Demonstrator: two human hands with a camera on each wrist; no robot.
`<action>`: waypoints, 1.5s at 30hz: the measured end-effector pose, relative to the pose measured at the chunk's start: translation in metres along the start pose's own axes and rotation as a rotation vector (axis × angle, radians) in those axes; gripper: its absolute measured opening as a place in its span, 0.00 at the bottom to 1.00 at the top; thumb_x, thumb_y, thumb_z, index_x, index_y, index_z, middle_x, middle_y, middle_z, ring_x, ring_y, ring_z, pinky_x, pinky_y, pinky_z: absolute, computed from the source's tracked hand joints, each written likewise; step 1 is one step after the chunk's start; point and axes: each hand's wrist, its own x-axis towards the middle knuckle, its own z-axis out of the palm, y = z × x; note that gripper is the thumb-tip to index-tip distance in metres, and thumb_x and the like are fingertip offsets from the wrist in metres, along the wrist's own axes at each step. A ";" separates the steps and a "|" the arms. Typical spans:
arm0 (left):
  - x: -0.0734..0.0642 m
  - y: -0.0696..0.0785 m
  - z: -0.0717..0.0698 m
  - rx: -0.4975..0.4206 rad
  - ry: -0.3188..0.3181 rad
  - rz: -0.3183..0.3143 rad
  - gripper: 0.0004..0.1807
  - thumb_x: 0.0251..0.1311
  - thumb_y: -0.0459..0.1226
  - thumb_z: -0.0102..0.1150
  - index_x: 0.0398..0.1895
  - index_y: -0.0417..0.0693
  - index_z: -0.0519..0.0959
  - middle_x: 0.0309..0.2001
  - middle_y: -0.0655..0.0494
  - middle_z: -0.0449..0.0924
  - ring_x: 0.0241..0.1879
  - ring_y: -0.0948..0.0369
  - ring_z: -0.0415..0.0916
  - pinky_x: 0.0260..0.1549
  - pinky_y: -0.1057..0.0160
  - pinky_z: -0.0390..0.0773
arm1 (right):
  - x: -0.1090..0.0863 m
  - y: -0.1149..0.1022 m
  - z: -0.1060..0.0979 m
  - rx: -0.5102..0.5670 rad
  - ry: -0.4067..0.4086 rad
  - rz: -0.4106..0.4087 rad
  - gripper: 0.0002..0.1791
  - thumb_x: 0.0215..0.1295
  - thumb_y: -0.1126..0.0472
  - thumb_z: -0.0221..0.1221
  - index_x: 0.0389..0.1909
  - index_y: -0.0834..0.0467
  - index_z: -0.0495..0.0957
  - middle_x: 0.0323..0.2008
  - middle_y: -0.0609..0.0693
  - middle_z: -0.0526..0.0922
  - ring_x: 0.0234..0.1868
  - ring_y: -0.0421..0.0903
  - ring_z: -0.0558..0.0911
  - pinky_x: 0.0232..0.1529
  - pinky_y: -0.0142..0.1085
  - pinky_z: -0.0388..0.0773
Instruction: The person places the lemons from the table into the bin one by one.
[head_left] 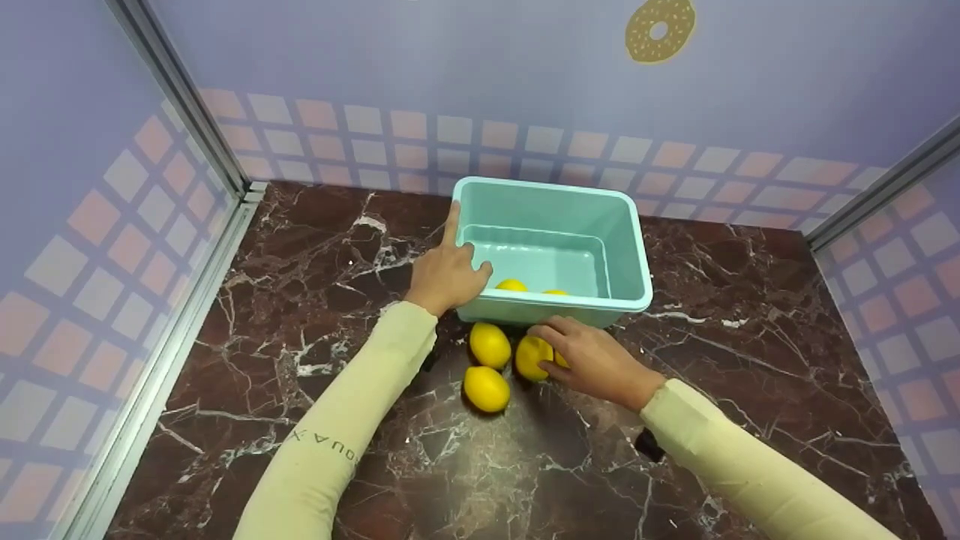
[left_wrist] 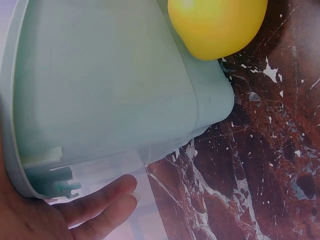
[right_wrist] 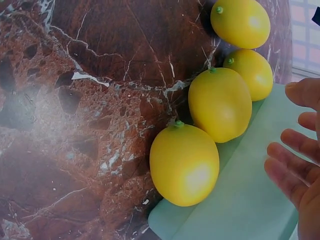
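A pale green plastic bin [head_left: 551, 301] has two lemons [head_left: 512, 286] partly visible inside, near its front wall. My left hand [head_left: 448, 276] rests at the bin's front left corner, index finger straight along the left rim. In the left wrist view, two extended fingers [left_wrist: 107, 200] lie outside the rim. My right hand [head_left: 592, 356] hovers over lemons before the bin, fingers spread and loosely bent. The right wrist view shows a gap between it and the nearest lemon [right_wrist: 220, 105]. One lemon [head_left: 533, 357] lies beside its thumb; another is mostly hidden beneath it.
Two more lemons, one against the bin [head_left: 490, 346] and one nearer me [head_left: 487, 389], lie left of my right hand. Everything stands on a dark red marbled tabletop [head_left: 337, 247]. A tile-patterned wall [head_left: 409, 135] rises behind the bin, with panels at both sides.
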 end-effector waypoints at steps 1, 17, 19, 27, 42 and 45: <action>0.000 0.000 0.000 0.000 0.000 -0.001 0.29 0.65 0.54 0.41 0.55 0.43 0.79 0.79 0.56 0.26 0.23 0.55 0.74 0.22 0.57 0.72 | 0.000 0.000 0.001 0.001 0.000 0.001 0.25 0.60 0.54 0.65 0.58 0.53 0.73 0.54 0.50 0.78 0.50 0.48 0.80 0.46 0.43 0.81; 0.000 0.000 0.000 0.015 -0.001 -0.007 0.31 0.65 0.55 0.41 0.56 0.43 0.79 0.79 0.56 0.26 0.27 0.53 0.76 0.28 0.53 0.76 | 0.003 0.002 0.018 -0.026 -0.047 -0.045 0.32 0.51 0.56 0.71 0.59 0.55 0.74 0.55 0.54 0.77 0.53 0.52 0.78 0.55 0.45 0.78; 0.000 -0.001 0.000 0.018 -0.002 -0.006 0.31 0.65 0.55 0.41 0.56 0.43 0.78 0.79 0.56 0.26 0.27 0.53 0.76 0.28 0.53 0.76 | 0.003 0.003 0.019 -0.034 -0.043 -0.047 0.32 0.51 0.56 0.72 0.59 0.55 0.74 0.55 0.54 0.77 0.52 0.52 0.78 0.54 0.45 0.78; 0.000 -0.001 0.001 0.011 0.009 -0.005 0.30 0.65 0.54 0.42 0.56 0.43 0.79 0.79 0.56 0.26 0.25 0.54 0.75 0.25 0.55 0.75 | 0.004 0.006 0.029 -0.066 -0.039 -0.033 0.34 0.50 0.55 0.73 0.59 0.55 0.73 0.54 0.54 0.76 0.52 0.53 0.78 0.52 0.46 0.78; 0.001 -0.001 0.001 0.031 0.003 -0.004 0.30 0.65 0.55 0.42 0.57 0.43 0.78 0.79 0.56 0.26 0.25 0.54 0.75 0.26 0.56 0.75 | 0.009 0.002 0.038 -0.090 -0.049 -0.013 0.35 0.47 0.58 0.73 0.59 0.53 0.73 0.55 0.54 0.74 0.52 0.53 0.76 0.51 0.48 0.78; 0.002 0.000 0.001 0.035 0.000 -0.005 0.31 0.65 0.55 0.41 0.58 0.43 0.78 0.79 0.56 0.26 0.26 0.53 0.76 0.27 0.55 0.76 | 0.010 0.001 0.039 -0.085 -0.061 -0.019 0.36 0.46 0.58 0.74 0.60 0.54 0.73 0.55 0.55 0.74 0.52 0.54 0.76 0.55 0.47 0.76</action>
